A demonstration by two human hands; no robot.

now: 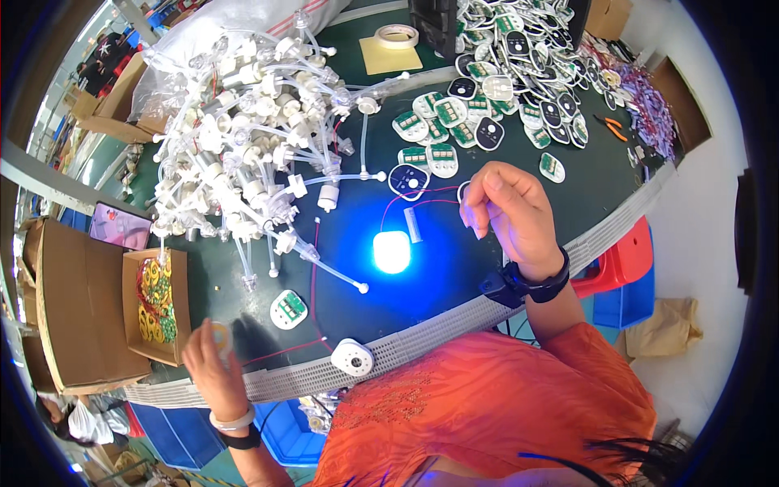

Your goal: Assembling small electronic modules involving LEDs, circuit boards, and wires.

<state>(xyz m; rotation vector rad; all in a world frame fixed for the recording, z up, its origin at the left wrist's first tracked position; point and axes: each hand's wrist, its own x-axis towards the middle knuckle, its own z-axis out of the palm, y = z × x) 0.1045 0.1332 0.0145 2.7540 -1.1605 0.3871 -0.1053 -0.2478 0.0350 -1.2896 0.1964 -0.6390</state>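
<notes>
Red thin wires (pixel 422 197) pinched in right hand (pixel 510 213) beside glowing blue square lamp (pixel 391 251) risk snapping if tugged; left hand (pixel 209 357) fingers spread, empty.

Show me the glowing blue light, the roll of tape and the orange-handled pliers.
Glowing blue light (pixel 391 251), head view, middle of its lit face.
Roll of tape (pixel 398 36), head view, on its near rim.
Orange-handled pliers (pixel 614 128), head view, on the handles.
</notes>
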